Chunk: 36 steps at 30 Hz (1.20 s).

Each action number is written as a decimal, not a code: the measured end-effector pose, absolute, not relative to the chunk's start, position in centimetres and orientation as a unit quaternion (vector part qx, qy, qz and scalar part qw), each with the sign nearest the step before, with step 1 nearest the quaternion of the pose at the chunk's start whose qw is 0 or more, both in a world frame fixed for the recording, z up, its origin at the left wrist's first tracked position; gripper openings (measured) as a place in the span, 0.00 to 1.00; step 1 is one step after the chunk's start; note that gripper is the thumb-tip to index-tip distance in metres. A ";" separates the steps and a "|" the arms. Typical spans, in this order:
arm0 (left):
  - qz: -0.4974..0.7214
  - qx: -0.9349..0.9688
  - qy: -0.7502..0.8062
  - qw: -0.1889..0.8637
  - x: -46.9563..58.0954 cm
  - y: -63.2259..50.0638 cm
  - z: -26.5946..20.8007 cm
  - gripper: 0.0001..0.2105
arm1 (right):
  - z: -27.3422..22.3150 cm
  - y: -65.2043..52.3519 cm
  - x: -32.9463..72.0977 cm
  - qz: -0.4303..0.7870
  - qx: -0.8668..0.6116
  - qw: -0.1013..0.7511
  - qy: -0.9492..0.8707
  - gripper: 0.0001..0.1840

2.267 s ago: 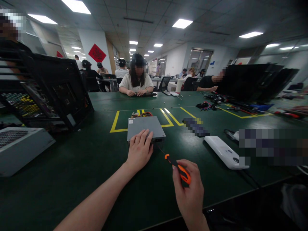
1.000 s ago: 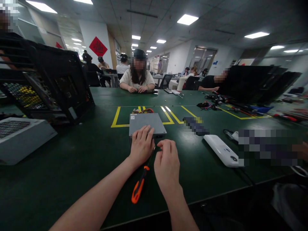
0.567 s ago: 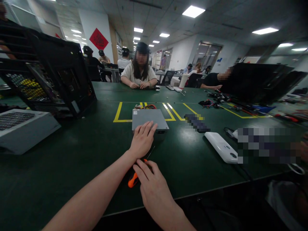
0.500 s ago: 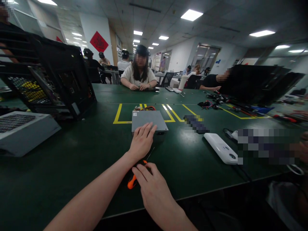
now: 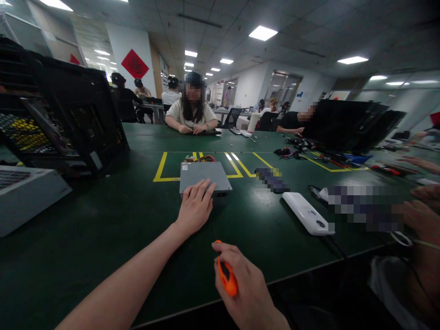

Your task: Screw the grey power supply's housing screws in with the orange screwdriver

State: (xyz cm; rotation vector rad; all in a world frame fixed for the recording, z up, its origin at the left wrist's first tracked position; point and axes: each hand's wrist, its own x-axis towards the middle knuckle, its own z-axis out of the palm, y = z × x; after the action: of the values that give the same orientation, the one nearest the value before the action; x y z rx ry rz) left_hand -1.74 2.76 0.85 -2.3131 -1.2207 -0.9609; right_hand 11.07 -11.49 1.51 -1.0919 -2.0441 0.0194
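A grey computer power supply (image 5: 205, 175) sits on the green table in front of me, its bundle of coloured wires (image 5: 202, 158) at the far side. My left hand (image 5: 196, 205) lies on its near edge, fingers stretched over the top face and wrapped round nothing. Nearer to me, my right hand (image 5: 242, 279) grips an orange-and-black screwdriver (image 5: 228, 280) by the handle. Its thin shaft points away from me, toward the power supply, without touching it.
An open black computer case (image 5: 85, 123) and a second grey metal box (image 5: 37, 197) stand at left. To the right lie a white device (image 5: 305, 213), cables (image 5: 292, 151) and dark monitors (image 5: 343, 123). A person (image 5: 192, 105) sits opposite; another person's hand (image 5: 419, 213) is at far right.
My right hand has picked the screwdriver up off the table and drawn it right and toward me. My left hand stays on the power supply. The view has shifted slightly.
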 end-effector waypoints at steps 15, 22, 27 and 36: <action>-0.321 -0.821 -0.439 0.173 -1.7 2.9 0.9 0.19 | 0.6 -8.3 12.7 -0.028 -0.406 0.599 -0.690 0.16; -0.321 -0.818 -0.442 0.180 -1.7 3.0 0.9 0.19 | 0.1 -8.4 13.1 -0.045 -0.439 0.568 -0.694 0.12; -0.313 -0.819 -0.445 0.184 -1.7 3.0 0.9 0.19 | 0.3 -8.1 13.0 -0.041 -0.445 0.562 -0.696 0.11; -0.315 -0.815 -0.447 0.191 -1.6 3.0 0.9 0.19 | 0.4 -7.9 12.8 -0.039 -0.457 0.549 -0.699 0.08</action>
State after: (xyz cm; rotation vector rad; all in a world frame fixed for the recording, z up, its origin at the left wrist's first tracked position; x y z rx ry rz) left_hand -1.64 2.96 0.91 -2.2885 -1.2568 -0.8844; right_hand 12.77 -7.89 0.44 -1.0812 -1.6542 -0.0922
